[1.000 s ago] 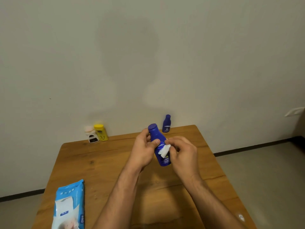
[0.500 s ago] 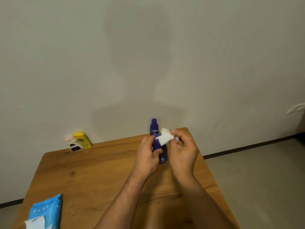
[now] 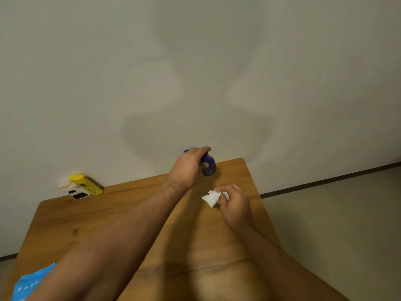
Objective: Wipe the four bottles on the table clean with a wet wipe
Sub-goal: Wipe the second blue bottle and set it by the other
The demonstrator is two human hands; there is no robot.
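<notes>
Gripping blue bottle (image 3: 210, 168) in curled left hand (image 3: 185, 170) fingers (blurred) — pinching wet wipe (image 3: 211, 198), bunched left of right hand (image 3: 235, 205) fingertips.

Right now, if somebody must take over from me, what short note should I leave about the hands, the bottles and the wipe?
Left hand: reaches to the far edge of the table and grips a blue bottle.
Right hand: pinches the crumpled wet wipe, apart from any bottle.
Yellow bottle and white bottle: far left corner, no hand on them.
Fourth bottle: not clearly seen.
Done: cannot tell which bottles are wiped.
Left: probably the yellow and white ones at least.
</notes>
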